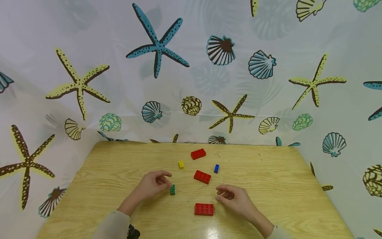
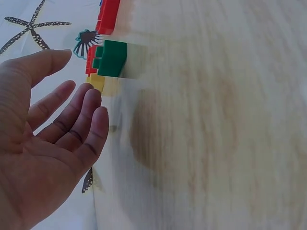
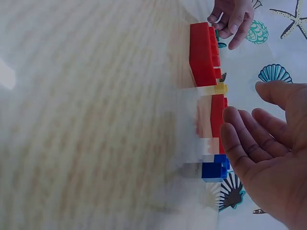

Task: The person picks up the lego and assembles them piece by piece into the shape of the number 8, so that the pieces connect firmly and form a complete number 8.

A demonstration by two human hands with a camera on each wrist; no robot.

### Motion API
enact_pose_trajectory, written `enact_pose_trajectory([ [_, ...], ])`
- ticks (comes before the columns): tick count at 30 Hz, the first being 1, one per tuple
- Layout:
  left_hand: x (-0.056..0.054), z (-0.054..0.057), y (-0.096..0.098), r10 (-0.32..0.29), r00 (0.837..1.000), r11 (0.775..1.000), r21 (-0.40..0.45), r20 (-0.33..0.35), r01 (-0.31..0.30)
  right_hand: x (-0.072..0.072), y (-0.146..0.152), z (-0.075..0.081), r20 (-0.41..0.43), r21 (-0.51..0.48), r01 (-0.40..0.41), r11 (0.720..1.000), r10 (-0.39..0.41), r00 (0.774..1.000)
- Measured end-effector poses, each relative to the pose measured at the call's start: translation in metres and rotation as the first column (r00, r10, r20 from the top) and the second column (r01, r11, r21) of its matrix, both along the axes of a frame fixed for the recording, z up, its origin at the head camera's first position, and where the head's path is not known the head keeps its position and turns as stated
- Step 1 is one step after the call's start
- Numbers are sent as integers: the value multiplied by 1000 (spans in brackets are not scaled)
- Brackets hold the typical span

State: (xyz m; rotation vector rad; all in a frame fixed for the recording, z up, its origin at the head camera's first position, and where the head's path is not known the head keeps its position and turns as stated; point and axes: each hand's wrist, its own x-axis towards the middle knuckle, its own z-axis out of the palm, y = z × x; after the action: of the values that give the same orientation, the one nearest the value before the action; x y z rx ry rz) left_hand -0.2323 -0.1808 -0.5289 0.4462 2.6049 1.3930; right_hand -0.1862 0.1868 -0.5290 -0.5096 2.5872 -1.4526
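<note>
The left hand [image 1: 153, 185] is hovering just left of the green brick [image 1: 172, 190], its thumb and loosely bent fingers standing apart. The green brick is resting on the table [image 1: 265, 176]. The right hand [image 1: 237, 201] is hovering right of the near red brick [image 1: 204, 209], thumb and fingers also standing apart. Farther off, the middle red brick [image 1: 202, 177] is lying with the blue brick [image 1: 216, 168] to its far right, the yellow brick [image 1: 181, 165] to its far left and the far red brick [image 1: 198, 154] beyond. A starfish-and-shell cloth [image 1: 194, 23] is hanging behind.

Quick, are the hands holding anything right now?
Left hand: open, holding nothing, near the green block.
Right hand: open, holding nothing, near a red block.
</note>
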Motion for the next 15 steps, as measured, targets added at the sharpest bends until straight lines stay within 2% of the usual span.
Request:
enact_pose_trajectory([
  [8,2,-7,0,0,999,1000,-9,43,0,4,-1,-7,70,-14,-44,999,45,997],
  [15,3,-9,0,-12,999,1000,-2,52,12,6,-4,-8,114,-18,-84,996,86,990],
])
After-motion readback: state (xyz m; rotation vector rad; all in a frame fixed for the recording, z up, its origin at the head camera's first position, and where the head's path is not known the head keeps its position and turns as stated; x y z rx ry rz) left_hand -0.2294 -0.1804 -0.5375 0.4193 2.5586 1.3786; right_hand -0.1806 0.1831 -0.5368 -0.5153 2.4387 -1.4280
